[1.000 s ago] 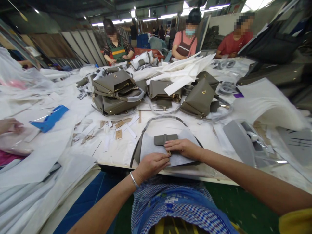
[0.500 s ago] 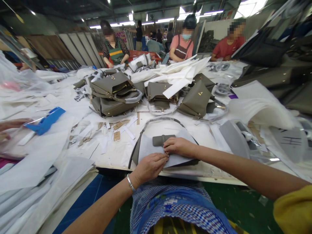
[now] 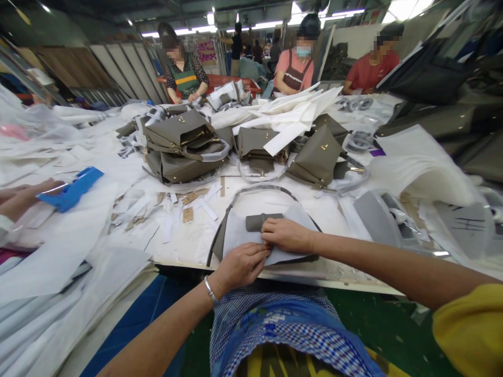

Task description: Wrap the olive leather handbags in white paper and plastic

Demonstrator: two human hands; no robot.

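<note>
At the near edge of the bench (image 3: 192,248), a grey-brown handbag (image 3: 220,238) is laid flat in front of the person, its upper face covered by a pale sheet (image 3: 238,235) and its long strap (image 3: 271,187) arched toward the far side. On the sheet, a grey-brown tab (image 3: 254,223) is set crosswise, its right part partly hidden by the fingers.

The left forearm is brought in slantwise from the near left, a silver bracelet (image 3: 210,289) worn at the wrist. The left hand (image 3: 242,268) is turned back upward, with the fingers pressed together, gently bent and pointed to the right. The right forearm is stretched in from the right, slightly downhill toward the near right, where it is covered by a yellow sleeve (image 3: 469,335). The right hand (image 3: 286,235) is arched over the tab, its knuckles raised and its fingers curled down. The fingertips of both hands are brought close together just below the tab — whether anything is pinched there cannot be told, as the spot is hidden.

Beyond the strap, more handbags are placed: a stacked pair (image 3: 181,131) at the left, and one tilted bag (image 3: 318,157) at the right — between them, another bag (image 3: 251,141) is partly overlapped by white sheets (image 3: 293,115)
</note>
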